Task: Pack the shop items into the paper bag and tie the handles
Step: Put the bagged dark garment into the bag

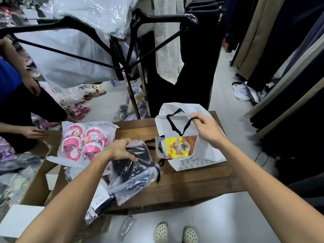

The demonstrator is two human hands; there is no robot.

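A white paper bag with black ribbon handles lies flat on the wooden table. My right hand pinches its upper edge by one black handle. A yellow and brown packet in clear plastic rests on the bag's front. My left hand grips a clear plastic pack of dark shoes at the table's middle. A plastic pack with pink children's sandals lies at the table's left end.
Black hangers and plastic-wrapped clothes hang on a rack behind the table. Another person's hand reaches over a cardboard box at the left. Dark garments line the right side. A flat pack lies at the table's near left corner.
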